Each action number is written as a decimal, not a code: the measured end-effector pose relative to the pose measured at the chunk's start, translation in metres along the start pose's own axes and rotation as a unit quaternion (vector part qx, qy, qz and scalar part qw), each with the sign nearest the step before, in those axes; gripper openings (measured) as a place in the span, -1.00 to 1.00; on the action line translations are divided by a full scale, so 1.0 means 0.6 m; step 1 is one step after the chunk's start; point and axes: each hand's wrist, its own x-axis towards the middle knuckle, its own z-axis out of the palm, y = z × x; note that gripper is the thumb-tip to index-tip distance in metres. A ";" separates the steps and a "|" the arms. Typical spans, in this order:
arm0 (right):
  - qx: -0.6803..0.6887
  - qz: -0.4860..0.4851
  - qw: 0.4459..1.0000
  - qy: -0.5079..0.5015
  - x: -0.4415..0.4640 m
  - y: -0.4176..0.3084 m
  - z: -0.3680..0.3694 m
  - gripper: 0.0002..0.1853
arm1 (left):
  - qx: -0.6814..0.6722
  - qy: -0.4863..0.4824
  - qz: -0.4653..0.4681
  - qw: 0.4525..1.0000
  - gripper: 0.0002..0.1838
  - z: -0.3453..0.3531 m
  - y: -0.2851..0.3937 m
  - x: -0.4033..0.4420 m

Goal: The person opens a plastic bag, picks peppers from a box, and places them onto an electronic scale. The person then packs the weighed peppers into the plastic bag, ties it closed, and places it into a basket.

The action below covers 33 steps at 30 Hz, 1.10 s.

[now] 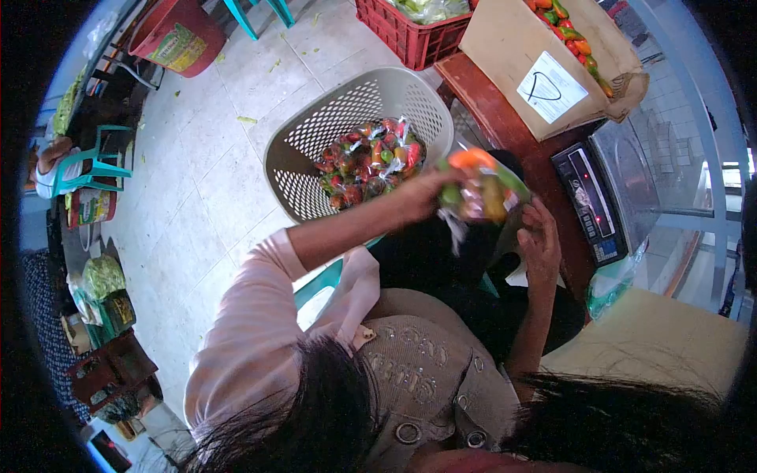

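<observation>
A clear plastic bag of peppers (493,189), orange, green and yellowish, is in front of me, smeared by motion. My left hand (430,193) grips its left side. Close to the bag's right edge is my right hand (540,240), its fingers bent and apart; whether the fingertips touch the plastic is hard to see. Beyond my left arm, a grey-beige plastic laundry-style basket (284,169) with perforated walls holds several bagged red and green peppers (371,162).
On a reddish-brown bench (493,102) at right stand a cardboard box (505,47) of loose peppers and a digital scale (587,197). A red crate (410,39) and a red bucket (177,39) are farther off. A person (59,165) sits at far left near a teal chair (106,158).
</observation>
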 end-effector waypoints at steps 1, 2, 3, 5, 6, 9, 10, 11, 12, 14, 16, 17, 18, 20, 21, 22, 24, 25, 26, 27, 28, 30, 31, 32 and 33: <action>-0.007 0.015 1.000 0.004 -0.006 -0.001 -0.014 -0.39 | -0.007 -0.002 -0.002 1.000 -0.66 0.008 -0.004 -0.002; -0.012 0.030 0.999 0.009 -0.013 -0.002 -0.027 -0.40 | -0.088 0.003 -0.013 0.996 -0.65 -0.008 0.017 -0.005; 0.009 0.047 0.999 0.016 -0.003 0.008 0.000 -0.46 | -0.100 0.032 -0.033 0.994 -0.59 -0.093 0.048 0.024; 0.012 0.108 0.994 0.031 -0.029 0.021 -0.023 -0.57 | -0.060 0.208 -0.099 0.971 -0.55 -0.122 0.092 0.003; 0.000 0.113 0.993 0.037 -0.039 0.038 -0.034 -0.58 | -0.046 0.174 -0.052 0.982 -0.59 -0.204 0.055 0.031; -0.011 0.134 0.990 0.048 -0.062 0.105 -0.041 -0.61 | -0.057 0.276 -0.002 0.959 -0.70 -0.334 -0.010 0.093; -0.009 0.144 0.989 0.045 -0.069 0.118 -0.043 -0.61 | -0.052 0.303 -0.017 0.951 -0.73 -0.341 -0.013 0.101; -0.006 0.154 0.987 0.043 -0.078 0.131 -0.043 -0.62 | -0.049 0.329 -0.033 0.942 -0.75 -0.348 -0.015 0.108; 0.012 0.156 0.987 0.042 -0.085 0.142 -0.045 -0.63 | -0.049 0.341 -0.044 0.938 -0.74 -0.370 -0.027 0.127; 0.051 0.156 0.985 0.050 -0.094 0.164 -0.049 -0.65 | -0.025 0.339 -0.043 0.939 -0.72 -0.444 -0.064 0.165; 0.030 0.137 0.988 0.058 -0.100 0.198 -0.054 -0.67 | 0.050 0.279 -0.030 0.959 -0.70 -0.530 -0.106 0.219; 0.021 0.123 0.990 0.068 -0.097 0.220 -0.056 -0.68 | 0.490 0.223 -0.041 0.842 -0.69 -0.521 -0.096 0.224; 0.041 0.136 0.987 0.082 -0.100 0.240 -0.054 -0.69 | 0.828 0.128 -0.020 0.546 -0.67 -0.510 -0.089 0.224; 0.022 0.144 0.984 0.100 -0.115 0.285 -0.044 -0.72 | 0.869 0.090 0.102 0.475 -0.77 -0.491 -0.084 0.244; -0.018 0.139 0.985 0.098 -0.120 0.311 -0.040 -0.74 | 0.764 0.139 0.173 0.606 -0.77 -0.443 -0.082 0.242; -0.059 0.136 0.986 0.075 -0.116 0.349 -0.035 -0.75 | 0.629 0.184 0.229 0.720 -0.76 -0.374 -0.066 0.218; -0.145 0.132 0.980 0.017 -0.108 0.409 -0.031 -0.77 | 0.457 0.191 0.291 0.819 -0.72 -0.228 -0.036 0.166; -0.153 0.114 0.981 0.023 -0.108 0.394 -0.029 -0.78 | 0.444 0.159 0.313 0.825 -0.69 -0.168 -0.025 0.146; -0.162 0.095 0.982 0.030 -0.103 0.359 -0.026 -0.78 | 0.429 0.128 0.335 0.829 -0.66 -0.110 -0.014 0.126; -0.172 0.073 0.982 0.038 -0.096 0.326 -0.027 -0.79 | 0.491 0.077 0.335 0.801 -0.62 -0.055 -0.004 0.099; -0.148 0.092 0.984 0.022 -0.093 0.306 -0.031 -0.78 | 0.540 0.066 0.381 0.748 -0.62 -0.012 -0.010 0.084; -0.103 0.127 0.986 -0.002 -0.103 0.279 -0.040 -0.77 | 0.571 0.021 0.440 0.693 -0.64 0.090 -0.036 0.041; -0.134 0.138 0.981 -0.012 -0.104 0.280 -0.041 -0.74 | 0.560 -0.013 0.452 0.694 -0.64 0.136 -0.054 0.016; -0.138 0.098 0.985 0.021 -0.101 0.308 -0.032 -0.71 | 0.576 -0.043 0.446 0.684 -0.67 0.161 -0.073 0.004; -0.166 0.101 0.981 0.003 -0.108 0.276 -0.042 -0.68 | 0.593 -0.071 0.439 0.671 -0.69 0.179 -0.089 -0.006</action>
